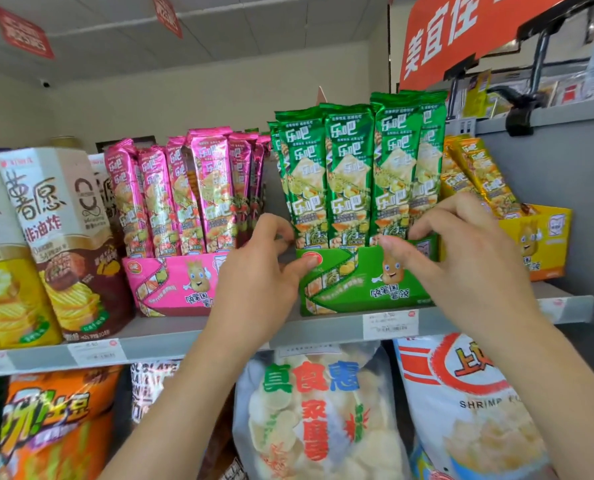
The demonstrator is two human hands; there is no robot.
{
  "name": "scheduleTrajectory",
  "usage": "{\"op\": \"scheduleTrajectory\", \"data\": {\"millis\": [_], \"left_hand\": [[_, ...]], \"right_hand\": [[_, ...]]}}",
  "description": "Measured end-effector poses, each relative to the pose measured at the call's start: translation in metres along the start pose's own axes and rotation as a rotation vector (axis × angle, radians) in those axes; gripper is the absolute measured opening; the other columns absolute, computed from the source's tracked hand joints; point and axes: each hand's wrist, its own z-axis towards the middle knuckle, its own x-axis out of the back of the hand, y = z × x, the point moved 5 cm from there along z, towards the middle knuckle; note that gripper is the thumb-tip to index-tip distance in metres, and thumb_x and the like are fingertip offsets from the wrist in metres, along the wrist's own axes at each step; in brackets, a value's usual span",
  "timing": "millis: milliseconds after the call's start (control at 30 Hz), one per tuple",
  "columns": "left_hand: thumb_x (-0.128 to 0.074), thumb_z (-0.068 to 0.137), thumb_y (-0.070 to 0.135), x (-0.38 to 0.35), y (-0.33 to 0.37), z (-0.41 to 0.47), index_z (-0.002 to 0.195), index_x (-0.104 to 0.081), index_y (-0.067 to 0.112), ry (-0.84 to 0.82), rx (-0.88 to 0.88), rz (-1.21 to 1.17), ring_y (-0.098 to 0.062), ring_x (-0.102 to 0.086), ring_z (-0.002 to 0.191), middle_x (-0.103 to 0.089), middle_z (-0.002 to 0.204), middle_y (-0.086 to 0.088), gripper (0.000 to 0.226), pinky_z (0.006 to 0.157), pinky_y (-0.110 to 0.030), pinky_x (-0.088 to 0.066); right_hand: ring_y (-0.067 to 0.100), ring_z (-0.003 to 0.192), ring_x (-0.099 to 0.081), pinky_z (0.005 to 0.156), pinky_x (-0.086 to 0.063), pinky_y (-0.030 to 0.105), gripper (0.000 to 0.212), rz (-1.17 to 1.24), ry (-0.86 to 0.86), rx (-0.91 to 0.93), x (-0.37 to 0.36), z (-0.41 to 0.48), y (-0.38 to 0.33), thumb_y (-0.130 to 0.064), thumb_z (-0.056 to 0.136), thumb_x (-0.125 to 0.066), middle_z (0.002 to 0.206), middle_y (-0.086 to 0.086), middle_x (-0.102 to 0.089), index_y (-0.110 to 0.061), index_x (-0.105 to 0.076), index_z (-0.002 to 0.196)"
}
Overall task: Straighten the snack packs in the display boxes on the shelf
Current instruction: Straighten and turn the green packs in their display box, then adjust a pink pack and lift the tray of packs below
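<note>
The left hand (264, 271) is gripping the left end of the green display box (358, 292). Its thumb is pressing flat on the box's front corner while its fingers (280, 228) are curling round the side, against the foot of the leftmost pack. The right hand (462, 261) is gripping the right end in mirror fashion, with its thumb lying on the front wall near the rim and its fingers curling over the right side, touching the lowest part of the rightmost pack. Both hands are half closed, neither spread. The green snack packs (344, 174) are standing upright in the box, long axes vertical and printed faces toward the camera, with the right-hand ones sitting a little higher. The box is sitting at the front of the shelf (157, 336), its long side running along the shelf edge. It is standing between the pink display box (171, 282), whose pink packs (198, 188) are fanning slightly, and the yellow display box (545, 237), whose yellow packs (479, 174) are tilting with their tops to the left.
</note>
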Motion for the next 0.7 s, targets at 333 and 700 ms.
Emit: {"op": "scheduleTrajectory", "data": {"millis": [333,700], "left_hand": [[-0.069,0.085,0.011,0.064,-0.022,-0.022,0.106,-0.065,0.021,0.342,-0.049,0.379,-0.022,-0.056,0.097,-0.058,0.101,0.005,0.023,0.081,-0.038,-0.049],[-0.079,0.079,0.024,0.071,-0.047,-0.013,0.103,-0.068,0.017,0.186,-0.018,0.555,-0.029,-0.055,0.101,-0.066,0.1,-0.002,0.027,0.079,-0.036,-0.043]], "right_hand": [[0.025,0.085,-0.054,0.066,-0.032,0.03,0.027,0.109,0.174,-0.029,-0.008,-0.007,0.007,-0.04,0.09,-0.064,0.089,-0.002,-0.049,-0.013,-0.064,0.084],[0.032,0.091,-0.053,0.08,-0.041,0.041,0.015,0.121,0.314,0.168,-0.015,-0.031,-0.02,-0.007,0.092,-0.058,0.098,0.016,-0.062,-0.002,-0.069,0.099]]}}
